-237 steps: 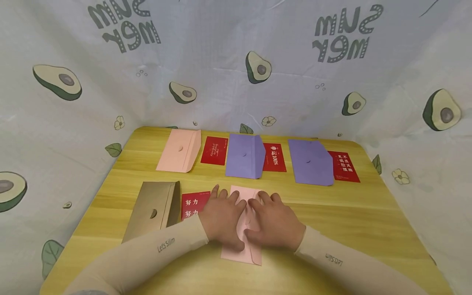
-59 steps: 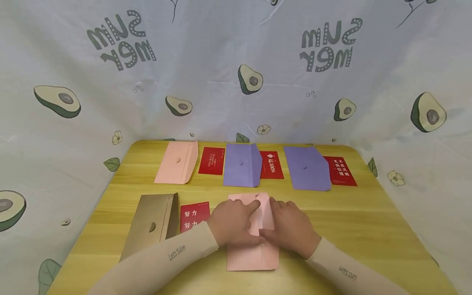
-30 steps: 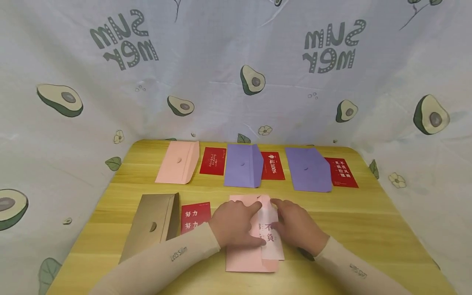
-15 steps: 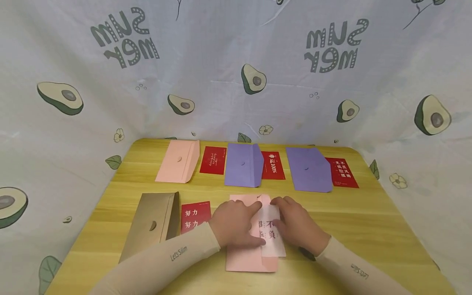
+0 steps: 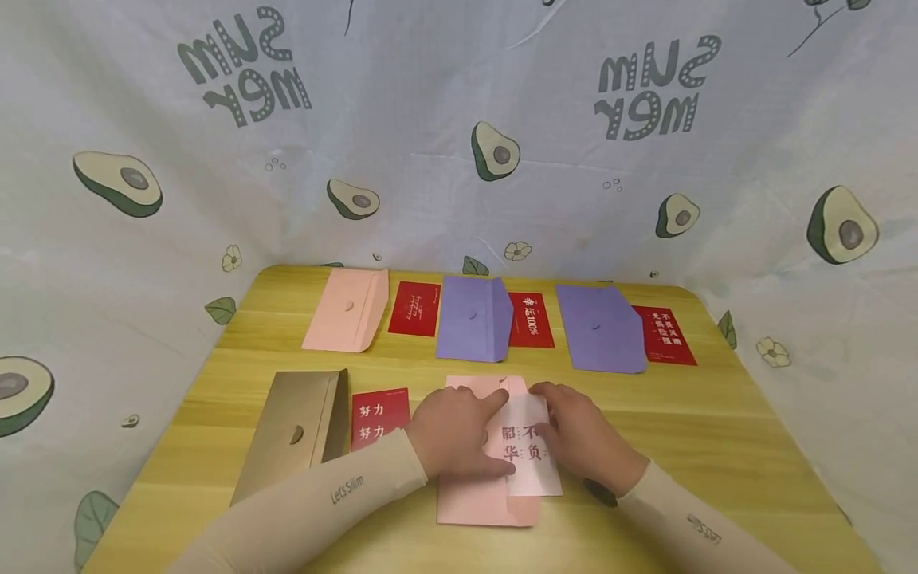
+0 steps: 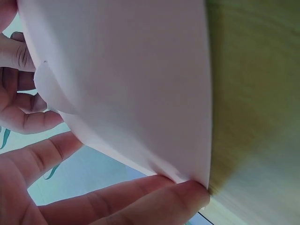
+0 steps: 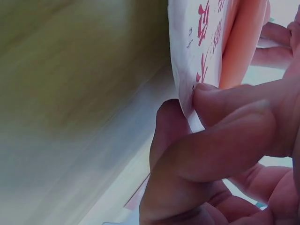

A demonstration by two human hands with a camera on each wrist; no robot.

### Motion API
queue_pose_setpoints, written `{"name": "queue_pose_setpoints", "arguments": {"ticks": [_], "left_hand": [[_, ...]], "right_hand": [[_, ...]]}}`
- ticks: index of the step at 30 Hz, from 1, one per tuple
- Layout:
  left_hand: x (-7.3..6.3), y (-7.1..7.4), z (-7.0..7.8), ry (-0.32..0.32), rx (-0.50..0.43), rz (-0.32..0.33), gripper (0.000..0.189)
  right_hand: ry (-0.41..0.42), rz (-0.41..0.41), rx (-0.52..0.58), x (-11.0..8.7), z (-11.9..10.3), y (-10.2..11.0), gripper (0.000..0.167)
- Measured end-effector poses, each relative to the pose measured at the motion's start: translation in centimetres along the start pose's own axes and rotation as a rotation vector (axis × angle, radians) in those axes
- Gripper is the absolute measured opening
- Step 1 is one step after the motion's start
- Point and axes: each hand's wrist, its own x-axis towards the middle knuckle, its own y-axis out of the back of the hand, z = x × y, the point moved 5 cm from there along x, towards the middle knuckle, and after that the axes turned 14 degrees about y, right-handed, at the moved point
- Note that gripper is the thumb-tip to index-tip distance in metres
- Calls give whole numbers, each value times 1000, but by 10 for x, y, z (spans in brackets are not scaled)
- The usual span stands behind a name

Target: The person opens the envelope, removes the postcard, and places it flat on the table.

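A pink envelope [image 5: 473, 504] lies in front of me in the head view, its open side to the right. My left hand [image 5: 453, 434] grips it; in the left wrist view, fingers hold the edges of the envelope [image 6: 136, 84]. A white card [image 5: 534, 481] with dark Chinese characters sticks partly out of the opening; its left part is hidden inside. My right hand [image 5: 591, 438] pinches the card's right edge. In the right wrist view the thumb and a finger hold the card [image 7: 185, 51], where its lettering looks red.
Along the back lie another pink envelope [image 5: 344, 307], a red card [image 5: 414, 308], a purple envelope [image 5: 469, 319] beside a red card [image 5: 532, 320], and a second purple envelope [image 5: 602, 331] beside one more red card [image 5: 665, 335]. A brown envelope [image 5: 290, 434] and red card [image 5: 378, 410] lie left.
The right hand has moved right, drawing the white card out of the pink envelope, so more characters show. Earlier both hands were on the envelope. The left hand has barely moved in the last second.
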Motion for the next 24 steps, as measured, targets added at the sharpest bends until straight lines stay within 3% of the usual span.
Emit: {"name": "queue_pose_setpoints", "arguments": {"ticks": [7,15,24], "left_hand": [[0,1,0,-4,3,-8,93],[-1,0,0,1,0,-10,93],[0,0,-1,10,-6,-28,93]], "right_hand": [[-4,14,41,-5,8,5,47],[-80,-21,154,-14,21,17,48],[-75,-35,321,-32,38,32,47]]}}
